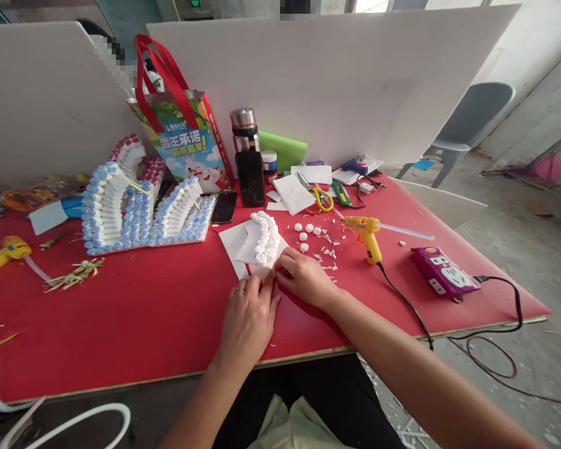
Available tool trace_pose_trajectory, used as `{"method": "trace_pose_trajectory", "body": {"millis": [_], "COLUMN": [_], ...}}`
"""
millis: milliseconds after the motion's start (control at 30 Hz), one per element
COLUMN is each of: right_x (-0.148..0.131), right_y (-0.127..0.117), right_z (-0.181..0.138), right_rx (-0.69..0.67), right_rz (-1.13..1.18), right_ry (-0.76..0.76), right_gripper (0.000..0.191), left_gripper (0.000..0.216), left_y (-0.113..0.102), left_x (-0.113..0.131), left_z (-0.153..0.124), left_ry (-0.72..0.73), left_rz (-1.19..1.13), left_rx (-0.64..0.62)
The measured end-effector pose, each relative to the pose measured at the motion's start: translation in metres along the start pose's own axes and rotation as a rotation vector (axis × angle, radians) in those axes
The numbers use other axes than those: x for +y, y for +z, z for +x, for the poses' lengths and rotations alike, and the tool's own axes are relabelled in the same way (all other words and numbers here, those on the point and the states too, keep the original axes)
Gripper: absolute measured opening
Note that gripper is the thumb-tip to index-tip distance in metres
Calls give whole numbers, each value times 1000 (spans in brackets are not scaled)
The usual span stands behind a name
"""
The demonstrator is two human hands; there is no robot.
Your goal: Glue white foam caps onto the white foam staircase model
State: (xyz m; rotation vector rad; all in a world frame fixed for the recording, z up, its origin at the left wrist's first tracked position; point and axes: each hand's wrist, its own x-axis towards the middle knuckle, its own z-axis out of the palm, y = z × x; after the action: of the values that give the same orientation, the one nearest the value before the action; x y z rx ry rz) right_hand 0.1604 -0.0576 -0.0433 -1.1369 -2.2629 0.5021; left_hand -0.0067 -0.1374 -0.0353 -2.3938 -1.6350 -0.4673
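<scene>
Rosettes [272,233] formed a curved double row on a white card [247,248]. The card lay over a larger white sheet [229,242], midway between the front and rear edges of the red desk [159,312]. The left hand [250,305] was positioned at the card's front edge, back upward; its fingers were extended and set close together, with the thumb apart to the right. The right hand [306,277] was positioned at the card's front right corner; its fingers were curled in and narrow. The fingertips were partly hidden, so whether either hand gripped the card could not be determined.

Loose rosettes [303,237] and white scraps [330,252] lay just right of the card. Farther toward the desk's right edge, a yellow glue gun [369,242] rested with its cord running over the front edge. A purple power strip [444,272] occupied the front right corner area. Scissors [326,199] and a green knife [341,193] lay toward the rear edge. Left of the card stood a blue-and-white model [138,215]; a patterned bag [189,146] stood behind it, near the rear edge, with a bottle [244,131] to its right.
</scene>
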Motion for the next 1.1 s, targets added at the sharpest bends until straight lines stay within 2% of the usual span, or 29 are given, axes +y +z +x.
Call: {"method": "trace_pose_trajectory", "body": {"millis": [200,400,600,700,900,1033,1100], "right_x": [0,2,5,6,9,15,20], "right_y": [-1,-4,-27,-40,-59,-67,-69], "right_z": [1,-1,-10,-20,-44,-58,-66], "right_rx": [16,97,390,456,451,461,462], "right_rz": [80,174,284,296,176,-5,-92], "right_ry": [21,35,146,189,246,273,297], "right_gripper": [8,12,11,8,7,15,24], "left_gripper": [36,40,41,39,29,7,14], "left_y": [1,2,-2,-2,-1,-5,-7], "left_x": [1,-4,-12,-13,-10,-7,-6], "left_z": [0,-2,-4,-7,-11,-15,-18], "left_ry": [2,-3,-20,-17,36,82,102], "left_rz": [64,78,33,8,-36,-83,-74], "left_rx": [-13,-4,26,64,172,201,210]}}
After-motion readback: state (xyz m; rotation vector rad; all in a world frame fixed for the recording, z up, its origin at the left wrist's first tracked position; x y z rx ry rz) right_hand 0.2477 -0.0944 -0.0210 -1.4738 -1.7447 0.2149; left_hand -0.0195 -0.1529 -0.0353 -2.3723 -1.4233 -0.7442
